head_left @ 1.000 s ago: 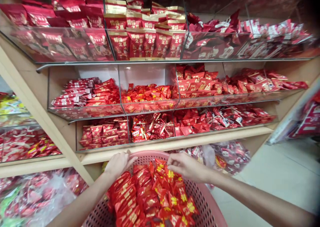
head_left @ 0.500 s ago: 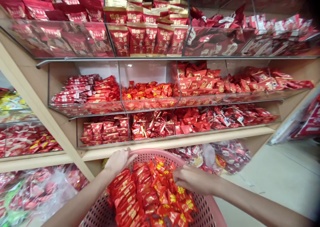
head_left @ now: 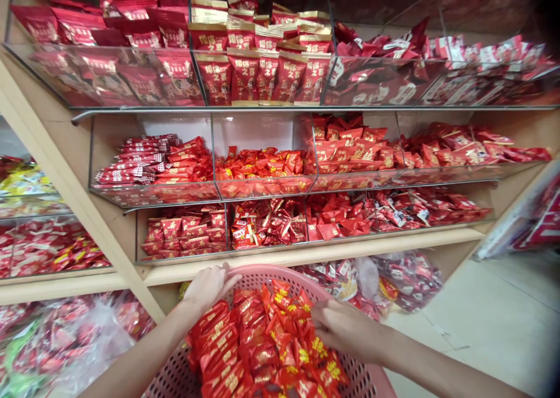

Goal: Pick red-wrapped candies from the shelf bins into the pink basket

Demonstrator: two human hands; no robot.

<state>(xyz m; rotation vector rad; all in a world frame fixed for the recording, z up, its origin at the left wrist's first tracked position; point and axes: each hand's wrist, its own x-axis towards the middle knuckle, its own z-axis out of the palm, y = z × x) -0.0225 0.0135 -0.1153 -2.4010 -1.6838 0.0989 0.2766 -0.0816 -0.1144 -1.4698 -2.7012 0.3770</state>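
Note:
A pink perforated plastic basket (head_left: 371, 380) sits low in front of the shelves, filled with small red wrapped candies (head_left: 262, 351). Packets with gold print lie in rows on its left side; ones with yellow print are on the right. My left hand (head_left: 209, 287) grips the far left part of the rim, its thumb side toward the middle. Over the right side of the pile, my right hand (head_left: 335, 328) has its fingers curled down among the yellow-printed packets. Its fingertips are partly hidden, and what they hold does not show clearly.
Slanted clear bins (head_left: 262, 187) of red packets fill the shelf unit ahead. A wooden ledge (head_left: 350, 250) runs just beyond the basket. Plastic bags of packets (head_left: 406, 278) lie under it on the right, with more bags (head_left: 74, 339) at lower left. Pale tiled floor (head_left: 494, 310) shows at right.
My right hand has shifted slightly right and down over the packets. The view has tilted a little, so the shelves sit lower. My left hand stays on the rim.

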